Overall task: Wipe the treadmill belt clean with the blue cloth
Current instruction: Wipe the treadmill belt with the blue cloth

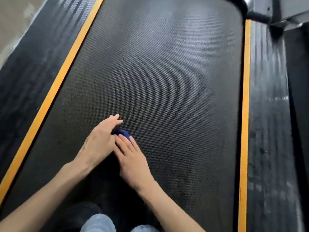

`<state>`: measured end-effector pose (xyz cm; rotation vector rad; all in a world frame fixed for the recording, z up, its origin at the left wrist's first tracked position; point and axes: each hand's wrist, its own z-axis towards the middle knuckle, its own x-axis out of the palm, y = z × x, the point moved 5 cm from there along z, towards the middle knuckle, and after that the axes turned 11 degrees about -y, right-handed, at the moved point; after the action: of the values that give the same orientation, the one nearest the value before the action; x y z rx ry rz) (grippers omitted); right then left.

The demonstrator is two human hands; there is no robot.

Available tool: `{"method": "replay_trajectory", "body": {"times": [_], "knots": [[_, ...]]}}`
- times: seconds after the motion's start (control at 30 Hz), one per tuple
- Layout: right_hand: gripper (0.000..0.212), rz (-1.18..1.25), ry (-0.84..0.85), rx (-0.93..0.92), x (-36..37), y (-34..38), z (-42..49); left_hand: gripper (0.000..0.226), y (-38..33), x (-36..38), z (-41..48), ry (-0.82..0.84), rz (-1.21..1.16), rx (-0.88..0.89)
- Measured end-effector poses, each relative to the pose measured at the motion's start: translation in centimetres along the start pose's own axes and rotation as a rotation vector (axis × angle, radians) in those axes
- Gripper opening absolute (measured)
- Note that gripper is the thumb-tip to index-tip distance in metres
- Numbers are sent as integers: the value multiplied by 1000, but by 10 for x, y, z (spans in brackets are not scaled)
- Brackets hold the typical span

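The black textured treadmill belt (167, 77) fills most of the head view, with pale dusty patches toward its far end. A small bunched blue cloth (121, 132) lies on the belt, mostly hidden under both hands. My left hand (100, 143) lies over its left side with fingers stretched straight forward. My right hand (132, 158) presses flat on the cloth's near right side, fingers straight. The two hands touch each other.
Orange stripes (55, 87) (245, 101) border the belt on both sides, with black ribbed side rails (269, 114) beyond them. A grey treadmill upright base (280, 15) stands at the far right. Bare floor (11, 19) shows at the upper left. My jeans-clad knees (98, 222) are at the bottom.
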<state>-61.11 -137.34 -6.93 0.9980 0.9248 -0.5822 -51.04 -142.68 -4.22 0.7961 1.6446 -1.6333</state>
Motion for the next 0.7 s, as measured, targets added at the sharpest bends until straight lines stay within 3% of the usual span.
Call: {"method": "replay_trajectory", "body": {"times": [0.07,0.2,0.27,0.37,0.47,0.57,0.7], "knots": [[60,-28,21,-32,-8,-22,-2,62,-7,2,2,24,1,67],[73,-95,-198,440,-73,-126,-27,61,-3,7,0,23,28,97],[73,-169,-229,539,-103,-159,-44,60,-10,13,-1,40,97,185],[95,-245,-95,520,-116,-185,-50,59,-34,30,0,61,215,341],[91,-254,25,479,-120,-197,-46,58,-63,52,5,86,243,417],[106,-234,175,589,-133,-195,-53,65,-83,77,4,140,333,396],[104,-242,351,727,-144,-176,-71,84,-88,71,-4,342,472,361]]}}
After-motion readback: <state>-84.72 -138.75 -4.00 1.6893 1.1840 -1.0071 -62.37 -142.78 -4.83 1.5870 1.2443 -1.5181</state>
